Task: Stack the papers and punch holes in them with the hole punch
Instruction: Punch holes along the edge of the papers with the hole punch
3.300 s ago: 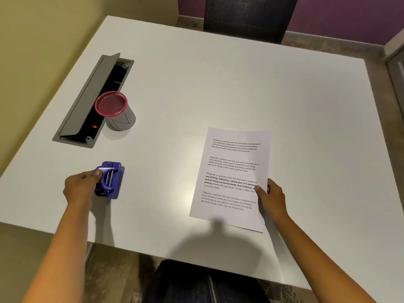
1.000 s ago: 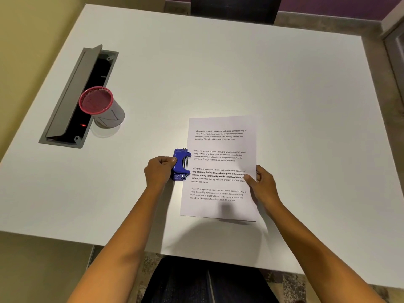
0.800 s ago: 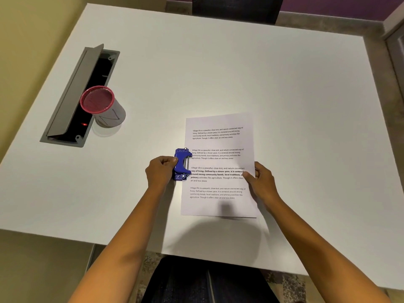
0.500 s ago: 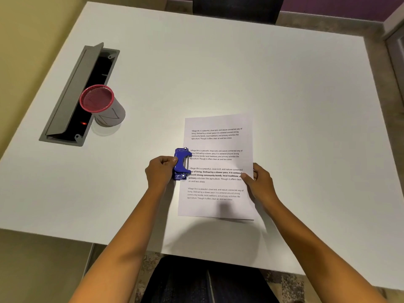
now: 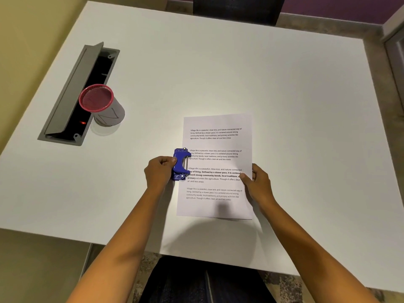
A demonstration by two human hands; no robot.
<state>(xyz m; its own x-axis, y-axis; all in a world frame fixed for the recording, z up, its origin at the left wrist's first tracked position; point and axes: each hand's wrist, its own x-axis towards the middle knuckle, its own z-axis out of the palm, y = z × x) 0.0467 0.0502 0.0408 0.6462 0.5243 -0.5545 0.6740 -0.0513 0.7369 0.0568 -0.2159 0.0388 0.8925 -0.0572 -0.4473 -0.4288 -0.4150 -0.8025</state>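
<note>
A: What are the two hands doing on the white counter (image 5: 284, 95)?

B: The left hand (image 5: 160, 171) is curling closed around the blue hole punch (image 5: 181, 164), thumb lying on its top, forearm reaching in from the near edge. The punch is sitting at the middle of the left edge of the papers (image 5: 216, 165), its mouth overlapping that edge.

A: And the other?

B: The right hand (image 5: 258, 182) is pinching the right edge of the papers, thumb pressing on the printed face, fingers hidden beneath.

A: Is any writing legible?

B: Four printed paragraphs are showing. Each is opening "Village life is a peaceful, close-knit, and nature-connected way of living"; in the third, "Defined by a slower pace, it is centered around strong community bonds" is standing in bold.

A: Anything else lying nearby?

B: A red-rimmed mesh cup (image 5: 101, 103) is standing far left, beside an open grey cable hatch (image 5: 72, 99).
</note>
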